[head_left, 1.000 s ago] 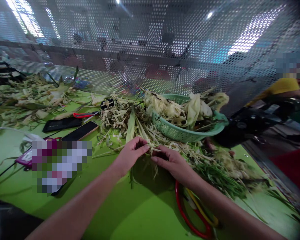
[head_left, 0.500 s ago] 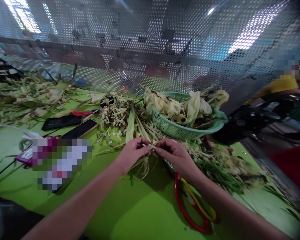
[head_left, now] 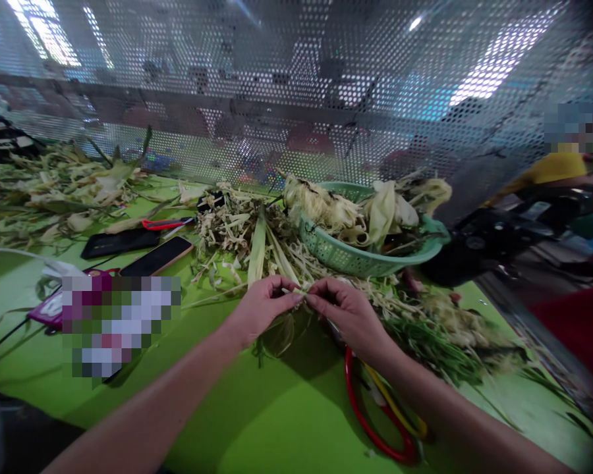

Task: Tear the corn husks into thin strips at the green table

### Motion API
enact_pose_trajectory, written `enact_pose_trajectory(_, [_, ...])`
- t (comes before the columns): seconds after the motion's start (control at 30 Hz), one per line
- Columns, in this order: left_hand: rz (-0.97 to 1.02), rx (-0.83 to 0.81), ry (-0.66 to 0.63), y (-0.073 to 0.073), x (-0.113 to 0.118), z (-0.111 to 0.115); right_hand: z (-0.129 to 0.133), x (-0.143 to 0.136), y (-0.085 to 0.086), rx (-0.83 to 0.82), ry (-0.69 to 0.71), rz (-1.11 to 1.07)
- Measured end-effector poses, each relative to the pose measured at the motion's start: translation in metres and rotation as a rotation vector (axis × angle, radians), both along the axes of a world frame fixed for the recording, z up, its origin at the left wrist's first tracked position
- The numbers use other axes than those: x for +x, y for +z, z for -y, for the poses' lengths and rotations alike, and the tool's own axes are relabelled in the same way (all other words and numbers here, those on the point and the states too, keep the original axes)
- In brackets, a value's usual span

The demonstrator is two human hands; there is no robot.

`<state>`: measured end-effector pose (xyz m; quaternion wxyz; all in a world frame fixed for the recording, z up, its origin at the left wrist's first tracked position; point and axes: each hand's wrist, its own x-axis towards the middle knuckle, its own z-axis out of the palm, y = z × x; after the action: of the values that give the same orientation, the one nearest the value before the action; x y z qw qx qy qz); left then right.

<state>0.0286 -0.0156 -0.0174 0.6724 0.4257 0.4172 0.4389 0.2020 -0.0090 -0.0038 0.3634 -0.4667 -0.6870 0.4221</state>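
Observation:
My left hand (head_left: 261,308) and my right hand (head_left: 350,311) meet over the green table, each with thumb and forefinger pinched. A thin, pale strip of corn husk (head_left: 294,291) runs between the fingertips; its ends are partly hidden. Below the hands a few wispy husk fibres (head_left: 284,332) hang or lie close to the tabletop. Under my right wrist are scissors with a red and a yellow handle (head_left: 352,385), the blades mostly covered by the hand. Long flat husk leaves (head_left: 257,253) lie just beyond my left hand.
Behind the hands stands a green basket (head_left: 370,264) heaped with dried husks and silk. A pile of husk scraps (head_left: 227,230) is beside it. Phones (head_left: 157,257), red-handled pliers-like tool (head_left: 163,224) and cables lie left. A perforated metal screen (head_left: 257,99) rises behind. Another person's arm (head_left: 538,178) shows right.
Both hands stay almost in place, still pinched together on the strip. The fingertips have shifted very slightly, and the hanging fibres below look a little different.

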Motion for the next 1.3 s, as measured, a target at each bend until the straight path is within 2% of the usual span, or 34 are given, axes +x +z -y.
enact_pose_trajectory(0.27, [0.053, -0.047, 0.021, -0.002, -0.002, -0.001, -0.002, 0.002, 0.005, 0.007, 0.008, 0.0])
enact_pose_trajectory(0.57, [-0.023, 0.044, -0.015, -0.002, 0.002, 0.002, -0.002, -0.002, 0.007, 0.045, -0.024, 0.009])
enact_pose_trajectory(0.8, [0.095, -0.088, 0.007, 0.001, -0.001, 0.005, -0.001, 0.001, 0.008, 0.055, -0.099, -0.032])
enact_pose_trajectory(0.93, [0.034, 0.028, -0.026, 0.004, 0.0, 0.004, -0.002, -0.002, 0.011, 0.06, -0.092, -0.007])
enact_pose_trajectory(1.03, [-0.005, 0.058, 0.029, 0.008, -0.001, 0.004, 0.0, 0.002, 0.02, 0.092, -0.051, 0.113])
enact_pose_trajectory(1.13, [0.009, 0.023, 0.072, 0.011, -0.006, 0.004, 0.01, 0.019, 0.03, 0.169, 0.036, 0.365])
enact_pose_trajectory(1.2, [0.024, 0.042, 0.098, 0.012, -0.009, 0.003, 0.022, 0.034, 0.033, 0.159, 0.099, 0.577])
enact_pose_trajectory(1.3, [0.072, 0.079, 0.126, 0.007, -0.011, 0.0, 0.047, 0.054, 0.029, 0.126, 0.075, 0.835])
